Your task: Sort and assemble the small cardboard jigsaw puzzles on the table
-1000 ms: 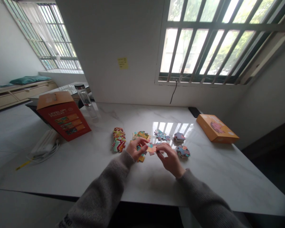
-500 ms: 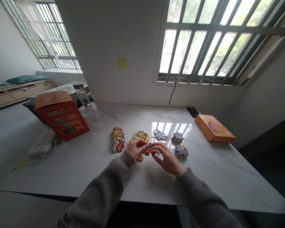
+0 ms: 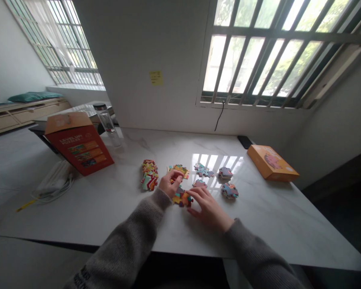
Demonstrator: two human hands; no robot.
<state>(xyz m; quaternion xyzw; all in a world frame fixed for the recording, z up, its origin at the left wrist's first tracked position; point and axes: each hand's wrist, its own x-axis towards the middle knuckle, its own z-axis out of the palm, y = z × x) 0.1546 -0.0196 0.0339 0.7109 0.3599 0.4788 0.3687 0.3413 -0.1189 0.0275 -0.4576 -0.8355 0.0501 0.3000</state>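
My left hand (image 3: 170, 183) hovers over the yellow-green jigsaw pieces (image 3: 179, 170), thumb and fingers curled together, no piece showing in them. Low in front lies a small group of orange, yellow and dark red jigsaw pieces (image 3: 182, 199), partly hidden by the hands. My right hand (image 3: 209, 206) is at the right edge of that group, thumb and index finger apart. Just beyond it sits a mauve jigsaw piece (image 3: 199, 183). To the left are red patterned jigsaw pieces (image 3: 149, 180).
Light blue jigsaw pieces (image 3: 202, 170) and two stacks of grey-purple pieces (image 3: 225, 173) lie right of centre. An orange box (image 3: 270, 162) and a phone (image 3: 244, 141) are further right. Leftward stand a red puzzle box (image 3: 86, 154), a glass bottle (image 3: 105, 118) and a white cable (image 3: 55, 192).
The orange piece that both hands held has come down to the group on the table. My left hand has come off it, and my right hand's fingers have moved slightly left and lower.
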